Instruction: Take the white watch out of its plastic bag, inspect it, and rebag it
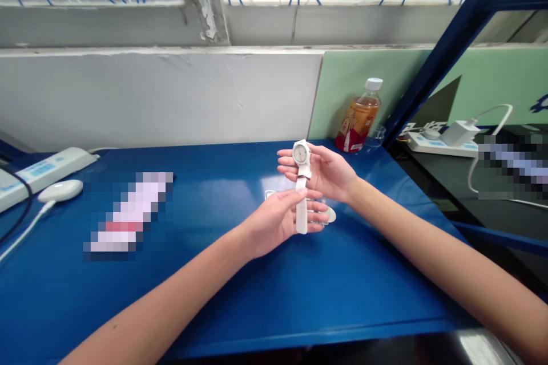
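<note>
A white wristwatch [301, 153] with a round dial lies stretched out across both palms above the blue table [205, 296]. My left hand [276, 217] holds the lower strap, its thumb pressed on the band and its fingers beneath. Farther from me, my right hand [327, 171] supports the dial end, palm up, with its fingers pointing left behind the watch. Beneath the hands, a white object [331, 215] on the table is mostly hidden, and I cannot make out what it is.
A blurred phone-like object [132, 214] lies at the left, beside a white oval device [60, 190] with a cable and a power strip [47, 174]. A drink bottle [358, 117] stands at the back right, near a blue metal post [445, 48]. Another power strip [445, 142] is farther right.
</note>
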Demonstrator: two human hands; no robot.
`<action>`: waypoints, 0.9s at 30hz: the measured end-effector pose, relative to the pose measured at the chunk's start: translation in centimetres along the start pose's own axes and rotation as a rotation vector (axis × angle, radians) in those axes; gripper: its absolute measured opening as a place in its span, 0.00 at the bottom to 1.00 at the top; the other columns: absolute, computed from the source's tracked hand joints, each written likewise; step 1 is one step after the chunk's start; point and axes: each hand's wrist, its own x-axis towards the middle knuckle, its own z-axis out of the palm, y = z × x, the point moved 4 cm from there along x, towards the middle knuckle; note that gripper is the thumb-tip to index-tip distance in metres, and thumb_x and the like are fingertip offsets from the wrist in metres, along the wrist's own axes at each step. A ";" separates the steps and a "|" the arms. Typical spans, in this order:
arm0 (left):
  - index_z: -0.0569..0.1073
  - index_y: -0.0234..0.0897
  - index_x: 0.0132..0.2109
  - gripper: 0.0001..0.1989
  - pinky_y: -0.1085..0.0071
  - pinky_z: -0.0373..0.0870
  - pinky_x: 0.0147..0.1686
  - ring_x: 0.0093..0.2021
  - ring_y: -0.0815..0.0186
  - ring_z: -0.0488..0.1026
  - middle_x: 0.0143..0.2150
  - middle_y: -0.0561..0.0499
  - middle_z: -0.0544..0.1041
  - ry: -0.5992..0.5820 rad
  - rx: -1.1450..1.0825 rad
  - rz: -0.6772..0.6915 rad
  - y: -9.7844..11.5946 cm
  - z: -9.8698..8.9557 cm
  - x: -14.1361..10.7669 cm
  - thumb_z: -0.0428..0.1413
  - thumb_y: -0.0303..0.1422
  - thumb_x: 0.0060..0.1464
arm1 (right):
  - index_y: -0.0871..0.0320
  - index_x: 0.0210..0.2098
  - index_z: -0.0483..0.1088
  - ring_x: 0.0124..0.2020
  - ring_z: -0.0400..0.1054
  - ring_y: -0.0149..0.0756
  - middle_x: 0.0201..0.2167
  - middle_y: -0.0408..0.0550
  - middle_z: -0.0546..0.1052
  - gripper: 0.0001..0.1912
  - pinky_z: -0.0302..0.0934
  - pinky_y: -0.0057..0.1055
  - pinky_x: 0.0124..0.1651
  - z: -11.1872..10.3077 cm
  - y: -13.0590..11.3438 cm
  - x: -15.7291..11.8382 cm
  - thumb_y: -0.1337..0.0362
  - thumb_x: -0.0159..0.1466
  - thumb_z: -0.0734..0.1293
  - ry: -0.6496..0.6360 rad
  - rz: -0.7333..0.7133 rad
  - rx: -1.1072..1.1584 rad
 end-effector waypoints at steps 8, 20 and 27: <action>0.71 0.24 0.52 0.16 0.68 0.73 0.34 0.32 0.63 0.78 0.42 0.37 0.79 -0.111 -0.012 0.007 -0.1 0.2 -0.2 0.46 0.32 0.69 | 0.60 0.34 0.75 0.36 0.78 0.32 0.28 0.44 0.81 0.08 0.71 0.26 0.46 -1.1 0.1 0.2 0.62 0.66 0.68 0.149 -0.219 -0.008; 0.75 0.24 0.47 0.16 0.60 0.74 0.45 0.41 0.55 0.80 0.44 0.32 0.80 -0.147 0.049 -0.007 -0.5 0.2 -0.1 0.51 0.35 0.67 | 0.61 0.56 0.68 0.57 0.70 0.39 0.54 0.53 0.76 0.19 0.57 0.41 0.65 1.3 0.4 -0.9 0.68 0.69 0.56 -0.231 0.006 -0.101; 0.75 0.25 0.47 0.13 0.57 0.73 0.47 0.43 0.53 0.80 0.45 0.32 0.80 -0.098 0.036 0.018 -0.5 -0.2 0.1 0.53 0.32 0.66 | 0.63 0.55 0.68 0.47 0.76 0.36 0.49 0.53 0.79 0.21 0.70 0.32 0.50 0.5 0.1 -0.3 0.74 0.65 0.56 -0.099 -0.011 -0.071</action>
